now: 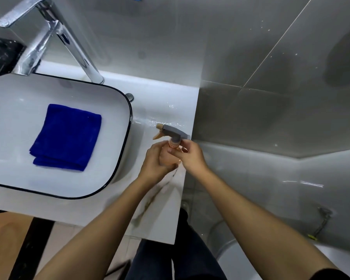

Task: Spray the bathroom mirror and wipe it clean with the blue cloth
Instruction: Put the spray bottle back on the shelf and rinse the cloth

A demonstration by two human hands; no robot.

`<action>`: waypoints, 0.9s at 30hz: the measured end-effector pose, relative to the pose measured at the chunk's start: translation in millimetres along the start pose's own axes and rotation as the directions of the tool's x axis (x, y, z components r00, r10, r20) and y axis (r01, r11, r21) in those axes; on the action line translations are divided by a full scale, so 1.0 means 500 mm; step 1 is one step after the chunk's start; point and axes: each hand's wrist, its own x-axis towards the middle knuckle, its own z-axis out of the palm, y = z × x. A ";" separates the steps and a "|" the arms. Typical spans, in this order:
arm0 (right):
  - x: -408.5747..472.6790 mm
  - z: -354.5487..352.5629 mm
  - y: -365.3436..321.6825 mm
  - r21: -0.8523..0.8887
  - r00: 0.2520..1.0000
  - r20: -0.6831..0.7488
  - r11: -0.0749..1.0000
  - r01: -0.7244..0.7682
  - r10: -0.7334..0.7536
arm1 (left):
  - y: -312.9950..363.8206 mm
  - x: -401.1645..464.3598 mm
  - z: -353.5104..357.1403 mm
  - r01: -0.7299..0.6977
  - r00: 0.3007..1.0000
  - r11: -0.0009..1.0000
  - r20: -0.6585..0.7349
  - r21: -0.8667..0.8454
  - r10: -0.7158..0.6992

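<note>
Both hands meet over the right end of the white desk (pixel 160 201), just to the right of the sink. The left hand (pixel 154 161) wraps around the body of a small spray bottle (pixel 171 146), its fingers curled round the lower part so that most of the bottle is hidden. The right hand (pixel 191 156) pinches the bottle at its neck, thumb and fingers closed on the orange collar just under the grey trigger head. The nozzle points left, toward the basin, and the orange trigger hangs below it.

The blue cloth (pixel 66 137) lies folded inside the white basin (pixel 117 110), a rectangular bowl with a thin black rim, well apart from both hands and touched by neither. It sits flat on the basin floor, its layered edges showing along the near side.

A chrome tap (pixel 49 35) rises behind the basin at the upper left. A small round chrome cap (pixel 129 96) sits on the desk just beyond the basin's back right corner. Water glistens on the desk surface beside the bottle's head. Grey wall tiles (pixel 271 67), flecked with a few small spots, fill the right side.
</note>
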 end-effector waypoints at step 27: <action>-0.377 -0.247 -0.672 -0.037 0.698 -0.276 0.733 0.679 -0.661 | 0.659 -0.123 -0.210 -0.748 0.663 0.663 0.002 -0.022 0.749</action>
